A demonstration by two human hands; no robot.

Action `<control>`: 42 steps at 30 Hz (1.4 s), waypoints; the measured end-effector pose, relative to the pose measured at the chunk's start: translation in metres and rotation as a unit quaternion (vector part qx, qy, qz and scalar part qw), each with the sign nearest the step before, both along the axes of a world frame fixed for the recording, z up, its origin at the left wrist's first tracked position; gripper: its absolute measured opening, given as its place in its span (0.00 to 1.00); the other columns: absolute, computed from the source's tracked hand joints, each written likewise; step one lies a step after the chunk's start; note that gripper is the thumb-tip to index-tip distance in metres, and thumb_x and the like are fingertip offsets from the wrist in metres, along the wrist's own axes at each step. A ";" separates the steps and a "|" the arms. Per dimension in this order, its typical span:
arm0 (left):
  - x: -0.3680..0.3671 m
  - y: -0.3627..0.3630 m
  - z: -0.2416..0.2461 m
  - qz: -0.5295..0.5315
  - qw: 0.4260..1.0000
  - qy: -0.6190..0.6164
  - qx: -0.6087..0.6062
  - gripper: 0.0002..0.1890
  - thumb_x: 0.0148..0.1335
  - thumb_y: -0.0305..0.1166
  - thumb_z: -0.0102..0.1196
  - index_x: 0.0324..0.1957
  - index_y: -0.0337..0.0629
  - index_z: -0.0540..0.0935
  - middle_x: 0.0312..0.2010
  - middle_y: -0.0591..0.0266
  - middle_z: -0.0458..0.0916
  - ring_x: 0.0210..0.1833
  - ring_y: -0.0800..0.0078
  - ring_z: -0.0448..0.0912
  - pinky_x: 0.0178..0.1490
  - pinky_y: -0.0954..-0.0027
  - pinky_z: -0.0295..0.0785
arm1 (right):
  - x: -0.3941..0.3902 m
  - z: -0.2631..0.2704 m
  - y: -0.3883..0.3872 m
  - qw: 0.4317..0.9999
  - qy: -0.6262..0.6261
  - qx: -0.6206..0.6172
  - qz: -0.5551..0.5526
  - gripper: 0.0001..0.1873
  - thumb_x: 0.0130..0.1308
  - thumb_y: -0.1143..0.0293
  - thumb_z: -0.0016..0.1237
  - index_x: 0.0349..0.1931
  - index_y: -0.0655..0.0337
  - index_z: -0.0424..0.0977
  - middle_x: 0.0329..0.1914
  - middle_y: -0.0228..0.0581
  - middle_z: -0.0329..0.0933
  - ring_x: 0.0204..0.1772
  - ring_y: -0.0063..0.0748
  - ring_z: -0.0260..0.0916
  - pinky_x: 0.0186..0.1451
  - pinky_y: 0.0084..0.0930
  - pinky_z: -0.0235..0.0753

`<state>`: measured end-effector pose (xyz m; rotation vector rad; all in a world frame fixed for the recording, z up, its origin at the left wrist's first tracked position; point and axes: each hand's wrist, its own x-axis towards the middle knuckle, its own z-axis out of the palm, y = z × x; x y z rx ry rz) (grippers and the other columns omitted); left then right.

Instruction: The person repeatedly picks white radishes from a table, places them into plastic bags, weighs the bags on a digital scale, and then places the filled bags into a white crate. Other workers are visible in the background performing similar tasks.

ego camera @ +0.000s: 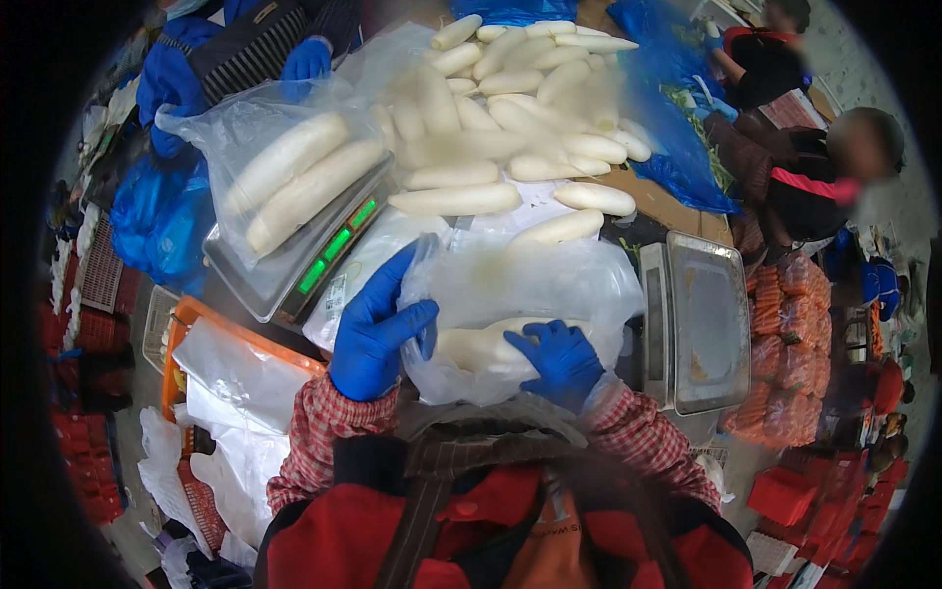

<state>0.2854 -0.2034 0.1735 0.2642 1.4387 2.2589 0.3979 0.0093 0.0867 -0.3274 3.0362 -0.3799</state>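
Observation:
A clear plastic bag (537,283) lies in front of me with white radishes (471,347) inside it. My left hand (379,327), in a blue glove, pinches the bag's left edge between thumb and fingers. Over the near side of the radishes curls my right hand (563,362), also gloved in blue; whether bag film lies under its fingers is hard to tell. Just beyond the bag, a loose white radish (563,227) is partly covered by the film. Under my left hand's far side is a stack of white plastic packaging (375,254).
A large pile of white radishes (508,110) fills the table's far side. Left, a digital scale (254,294) bears two bagged radishes (316,188), with a co-worker's gloved hand (305,66) behind. Another scale (708,324) stands right, beside bagged carrots (791,353). An orange crate (243,331) holds plastic bags.

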 end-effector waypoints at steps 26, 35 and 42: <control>-0.010 -0.018 0.079 -0.044 0.979 0.200 -0.020 0.40 0.50 0.46 0.50 0.59 0.38 0.46 0.44 0.42 0.69 0.34 0.67 0.75 0.28 0.81 0.68 | 0.078 0.076 0.046 0.916 0.279 0.034 -0.286 0.29 0.39 0.75 0.57 0.47 0.59 0.67 0.59 0.45 0.54 0.59 0.45 0.51 0.60 0.36 0.47; 0.002 -0.006 0.027 -0.184 0.980 -0.022 0.075 0.47 0.45 0.42 0.56 0.61 0.41 0.40 0.57 0.44 0.53 0.41 0.60 0.74 0.27 0.79 0.71 | 0.050 0.040 0.043 0.953 0.091 -0.149 -0.248 0.27 0.43 0.72 0.54 0.48 0.57 0.64 0.46 0.47 0.67 0.48 0.43 0.65 0.47 0.29 0.65; -0.002 -0.012 0.023 -0.282 0.951 -0.082 0.099 0.48 0.45 0.43 0.57 0.61 0.40 0.40 0.54 0.46 0.59 0.30 0.67 0.76 0.17 0.85 0.61 | -0.035 -0.036 -0.001 0.989 0.062 -0.076 -0.112 0.32 0.40 0.66 0.54 0.51 0.52 0.62 0.50 0.39 0.63 0.48 0.44 0.60 0.49 0.35 0.61</control>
